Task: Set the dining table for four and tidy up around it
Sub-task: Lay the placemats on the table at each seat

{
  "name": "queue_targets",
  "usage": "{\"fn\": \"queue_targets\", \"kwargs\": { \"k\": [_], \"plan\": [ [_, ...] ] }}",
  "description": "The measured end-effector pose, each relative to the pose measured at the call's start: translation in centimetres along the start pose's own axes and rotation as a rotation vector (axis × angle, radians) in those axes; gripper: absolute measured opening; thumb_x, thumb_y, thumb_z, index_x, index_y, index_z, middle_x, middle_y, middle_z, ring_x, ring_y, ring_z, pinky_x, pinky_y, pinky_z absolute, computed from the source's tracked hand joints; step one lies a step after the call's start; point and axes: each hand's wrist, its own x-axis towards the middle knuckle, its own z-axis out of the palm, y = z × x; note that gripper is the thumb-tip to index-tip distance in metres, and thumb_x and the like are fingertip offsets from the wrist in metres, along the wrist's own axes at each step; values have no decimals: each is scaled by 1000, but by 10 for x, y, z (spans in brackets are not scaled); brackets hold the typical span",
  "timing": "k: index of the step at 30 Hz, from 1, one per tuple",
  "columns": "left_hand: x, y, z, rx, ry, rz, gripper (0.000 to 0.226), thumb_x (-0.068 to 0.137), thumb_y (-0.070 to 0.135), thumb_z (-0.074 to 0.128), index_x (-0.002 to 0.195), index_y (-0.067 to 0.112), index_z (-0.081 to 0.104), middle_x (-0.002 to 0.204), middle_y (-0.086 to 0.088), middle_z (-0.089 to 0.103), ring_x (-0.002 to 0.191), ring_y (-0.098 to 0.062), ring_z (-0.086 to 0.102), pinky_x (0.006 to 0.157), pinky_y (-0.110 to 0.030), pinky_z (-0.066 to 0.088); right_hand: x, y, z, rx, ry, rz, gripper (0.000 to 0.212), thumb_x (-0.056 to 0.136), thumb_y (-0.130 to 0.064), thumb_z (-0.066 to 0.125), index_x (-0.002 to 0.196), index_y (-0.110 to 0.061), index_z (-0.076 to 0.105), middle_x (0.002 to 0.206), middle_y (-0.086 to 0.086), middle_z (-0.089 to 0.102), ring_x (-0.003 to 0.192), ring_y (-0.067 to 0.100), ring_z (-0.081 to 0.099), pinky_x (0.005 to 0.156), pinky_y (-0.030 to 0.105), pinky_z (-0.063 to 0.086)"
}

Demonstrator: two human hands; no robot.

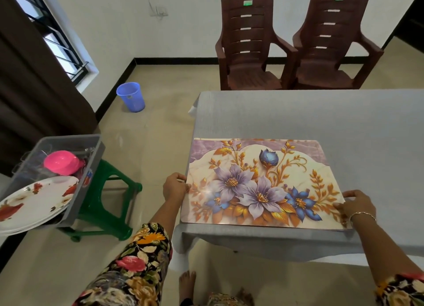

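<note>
A floral placemat (259,182) with purple and blue flowers lies flat on the near left corner of the table (332,117), which is covered in a grey cloth. My left hand (174,187) grips the placemat's left edge, fingers curled over it. My right hand (354,206) pinches the mat's near right corner, a bracelet on its wrist. To the left, a grey tub (91,168) holds white floral plates (34,202), a pink bowl (63,162) and some glasses and cutlery.
The tub sits on a green plastic stool (110,205) left of the table. Two brown plastic chairs (250,44) (330,42) stand beyond the table's far edge. A blue bin (131,96) is on the floor near the wall. Dark curtain and window at far left.
</note>
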Motion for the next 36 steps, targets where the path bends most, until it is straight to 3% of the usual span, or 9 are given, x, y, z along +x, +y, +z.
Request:
{"fn": "queue_targets", "kwargs": {
  "k": [9,18,20,22,24,27,30,32,36],
  "plan": [
    [-13,3,8,79,68,-22,32,79,17,74,104,5,58,108,-15,64,97,-33,61,73,-32,43,5,7,-6,64,80,27,34,79,-11,71,109,3,62,111,26,62,99,43,57,88,47,45],
    [-31,17,31,464,118,153,44,83,25,69,121,11,52,125,-13,46,115,-29,42,85,-36,44,7,11,-12,227,85,-95,28,84,-4,62,111,-3,55,110,28,60,97,42,57,86,48,48],
    [-31,20,36,493,108,166,42,85,26,67,121,11,54,124,-14,45,114,-30,41,86,-37,44,8,11,-17,363,21,-97,24,85,1,58,109,-3,55,100,29,61,79,31,60,71,36,53],
    [-32,24,39,487,112,159,43,85,27,66,123,10,52,125,-16,43,115,-32,41,87,-38,43,8,10,-24,503,-18,-92,25,86,7,54,110,1,54,83,23,59,56,20,55,45,18,46],
    [-32,27,41,447,134,125,50,86,30,65,128,9,47,127,-18,42,117,-34,40,89,-40,42,8,9,-32,600,-20,-83,24,86,9,53,107,-2,54,76,15,54,46,14,51,35,12,39],
    [-29,35,42,355,142,126,54,86,32,65,129,6,46,128,-19,49,116,-36,43,89,-41,42,13,9,-44,706,-32,-48,19,86,8,54,90,-11,54,69,13,57,38,-1,54,37,12,43],
    [-24,46,42,33,57,231,42,84,13,67,121,0,54,117,-21,61,106,-36,55,85,-38,45,21,11,-58,783,-32,-11,29,85,6,55,78,-22,55,48,-7,63,39,-2,56,37,13,45],
    [-26,58,41,-200,-10,238,36,83,-1,63,118,-3,52,111,-20,61,98,-30,58,79,-33,47,27,14,-68,845,-19,7,27,85,2,58,79,-24,58,49,-15,64,42,-1,59,39,14,47],
    [-32,85,50,-432,-96,249,26,84,-12,54,103,5,48,101,-15,58,88,-25,55,68,-27,47,26,21,-87,1164,-66,81,10,82,-10,63,83,-19,60,56,-9,68,51,5,65,42,22,52]
  ]
}}
